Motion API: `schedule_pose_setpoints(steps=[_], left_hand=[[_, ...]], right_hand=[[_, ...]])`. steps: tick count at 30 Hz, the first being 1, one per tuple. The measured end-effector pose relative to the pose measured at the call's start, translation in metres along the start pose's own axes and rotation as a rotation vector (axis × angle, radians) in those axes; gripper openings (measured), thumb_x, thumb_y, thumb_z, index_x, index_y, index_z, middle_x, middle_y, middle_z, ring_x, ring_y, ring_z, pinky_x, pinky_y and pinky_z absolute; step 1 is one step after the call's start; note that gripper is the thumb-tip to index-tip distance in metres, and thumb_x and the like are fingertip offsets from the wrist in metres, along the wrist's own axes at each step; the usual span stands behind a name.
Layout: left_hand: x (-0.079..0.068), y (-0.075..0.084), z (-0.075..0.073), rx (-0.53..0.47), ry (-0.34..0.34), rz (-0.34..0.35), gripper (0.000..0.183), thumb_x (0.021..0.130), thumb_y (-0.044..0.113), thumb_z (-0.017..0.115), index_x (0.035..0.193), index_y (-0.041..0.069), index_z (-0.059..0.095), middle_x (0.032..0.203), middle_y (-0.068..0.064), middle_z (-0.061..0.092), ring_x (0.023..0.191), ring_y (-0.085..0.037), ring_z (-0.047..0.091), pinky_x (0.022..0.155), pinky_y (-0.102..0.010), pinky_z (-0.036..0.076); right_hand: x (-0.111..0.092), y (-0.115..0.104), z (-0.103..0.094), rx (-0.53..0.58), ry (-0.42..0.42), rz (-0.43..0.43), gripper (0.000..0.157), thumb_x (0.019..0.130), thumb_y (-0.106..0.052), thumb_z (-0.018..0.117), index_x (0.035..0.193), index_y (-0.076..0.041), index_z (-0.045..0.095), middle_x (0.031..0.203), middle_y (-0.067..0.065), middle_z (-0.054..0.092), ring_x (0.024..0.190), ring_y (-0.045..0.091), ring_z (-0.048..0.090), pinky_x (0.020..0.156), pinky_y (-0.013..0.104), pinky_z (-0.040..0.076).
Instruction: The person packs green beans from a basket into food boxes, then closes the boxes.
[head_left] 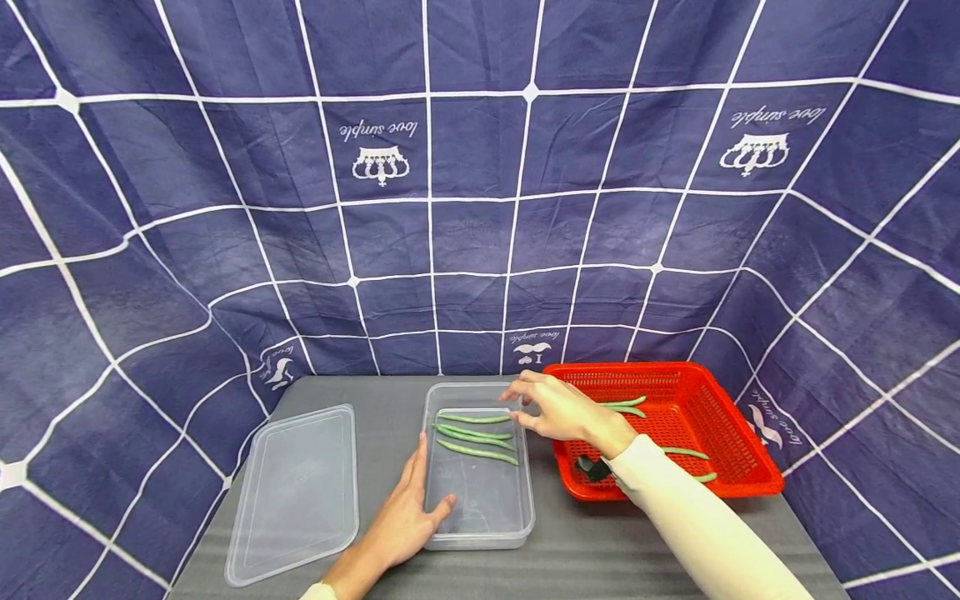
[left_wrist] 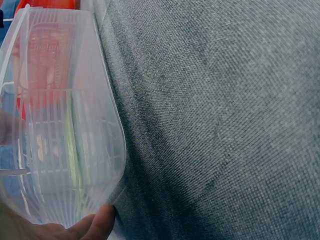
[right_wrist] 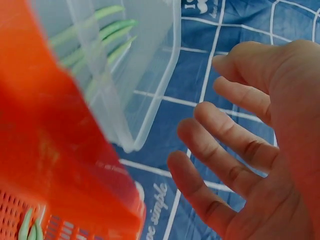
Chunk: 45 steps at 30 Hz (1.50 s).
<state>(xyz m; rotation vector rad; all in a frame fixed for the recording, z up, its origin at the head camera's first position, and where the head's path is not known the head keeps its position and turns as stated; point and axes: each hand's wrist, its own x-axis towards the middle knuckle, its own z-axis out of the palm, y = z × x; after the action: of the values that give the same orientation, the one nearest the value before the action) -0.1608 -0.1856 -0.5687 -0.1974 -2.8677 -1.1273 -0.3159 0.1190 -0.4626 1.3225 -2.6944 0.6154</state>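
A lid (head_left: 300,492) lies near the left edge of the bench (head_left: 390,408). The left hand (head_left: 405,512), fingers straight, touches a container (head_left: 474,541) holding four green beans (head_left: 477,452). Over its far-right corner hangs the right hand (head_left: 558,408), empty. By the bench's right edge, a red basket (head_left: 726,408) holds more beans (head_left: 686,452); work looks partway.

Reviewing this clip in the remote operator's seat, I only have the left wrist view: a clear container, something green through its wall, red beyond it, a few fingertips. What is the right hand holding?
Observer: Nothing. In the right wrist view the fingers of the right hand are loosely bent and apart, with nothing between them.

Operator: Noted. I can just make out red past the container, but not what it holds. What is in there?

Observer: Green beans: the head view shows several lying in that red basket.
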Motion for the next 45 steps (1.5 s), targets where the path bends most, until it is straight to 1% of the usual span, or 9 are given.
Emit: schedule_pose_setpoints(steps=[5,7,13,18,24,28,36,41,45], left_hand=[[0.001,0.001,-0.001,-0.004,0.000,0.004,0.116,0.105,0.040,0.085,0.188,0.006,0.010,0.189,-0.026,0.033,0.172,-0.051,0.042,0.135,-0.070,0.043],[0.001,0.001,-0.001,-0.002,-0.002,-0.002,0.116,0.106,0.039,0.084,0.188,0.007,0.009,0.190,-0.026,0.033,0.172,-0.051,0.042,0.135,-0.069,0.043],[0.002,-0.001,0.001,0.002,0.003,-0.004,0.114,0.106,0.036,0.084,0.188,0.008,0.009,0.190,-0.026,0.033,0.172,-0.051,0.043,0.134,-0.070,0.044],[0.002,-0.001,0.002,0.000,0.007,-0.007,0.114,0.106,0.036,0.083,0.189,0.010,0.009,0.190,-0.025,0.033,0.172,-0.051,0.043,0.135,-0.070,0.043],[0.000,0.001,0.001,-0.001,0.010,0.006,0.114,0.105,0.038,0.084,0.188,0.007,0.011,0.189,-0.025,0.035,0.170,-0.051,0.045,0.133,-0.070,0.045],[-0.001,0.002,0.000,-0.007,0.005,0.006,0.115,0.105,0.038,0.085,0.188,0.006,0.011,0.189,-0.026,0.034,0.171,-0.051,0.043,0.134,-0.070,0.044],[0.000,0.002,-0.001,-0.003,0.011,0.004,0.115,0.105,0.035,0.085,0.188,0.005,0.011,0.189,-0.027,0.034,0.172,-0.051,0.043,0.135,-0.070,0.043],[-0.001,0.002,-0.001,-0.003,0.013,-0.003,0.115,0.105,0.036,0.085,0.188,0.006,0.011,0.189,-0.026,0.034,0.171,-0.051,0.043,0.135,-0.070,0.043],[-0.001,0.002,0.000,0.003,0.013,-0.001,0.114,0.105,0.037,0.085,0.188,0.006,0.012,0.189,-0.026,0.035,0.171,-0.051,0.044,0.134,-0.070,0.045]], right_hand=[[-0.011,0.009,-0.009,-0.009,0.004,0.030,0.031,0.105,-0.020,0.086,0.136,-0.018,0.083,0.121,0.001,0.077,0.092,0.025,0.075,0.082,0.029,0.060],[-0.016,0.013,-0.012,-0.007,0.002,0.042,0.034,0.104,-0.021,0.087,0.137,-0.017,0.083,0.122,0.004,0.077,0.092,0.026,0.073,0.080,0.029,0.057],[-0.028,0.026,-0.020,-0.018,0.000,0.081,0.039,0.103,-0.024,0.088,0.141,-0.013,0.082,0.124,0.006,0.077,0.096,0.023,0.072,0.087,0.034,0.059],[-0.041,0.040,-0.025,-0.012,0.002,0.103,0.037,0.102,-0.023,0.088,0.137,-0.013,0.083,0.126,0.007,0.078,0.107,0.026,0.076,0.096,0.042,0.063],[-0.060,0.059,-0.031,-0.024,-0.014,0.156,0.036,0.102,-0.026,0.088,0.137,-0.017,0.083,0.129,0.004,0.075,0.111,0.025,0.075,0.098,0.045,0.062],[-0.074,0.074,-0.035,-0.019,-0.028,0.195,0.039,0.101,-0.025,0.089,0.139,-0.017,0.082,0.132,0.007,0.074,0.117,0.029,0.076,0.101,0.048,0.062],[-0.096,0.099,-0.039,0.011,-0.048,0.204,0.047,0.096,-0.025,0.094,0.138,-0.009,0.082,0.132,0.013,0.074,0.119,0.035,0.075,0.105,0.054,0.063],[-0.109,0.111,-0.039,0.014,-0.092,0.216,0.054,0.093,-0.029,0.097,0.140,-0.009,0.080,0.131,0.014,0.073,0.119,0.036,0.073,0.105,0.051,0.062],[-0.122,0.120,-0.042,-0.007,-0.126,0.226,0.061,0.089,-0.032,0.101,0.141,-0.009,0.079,0.127,0.011,0.074,0.109,0.021,0.068,0.098,0.040,0.060]])
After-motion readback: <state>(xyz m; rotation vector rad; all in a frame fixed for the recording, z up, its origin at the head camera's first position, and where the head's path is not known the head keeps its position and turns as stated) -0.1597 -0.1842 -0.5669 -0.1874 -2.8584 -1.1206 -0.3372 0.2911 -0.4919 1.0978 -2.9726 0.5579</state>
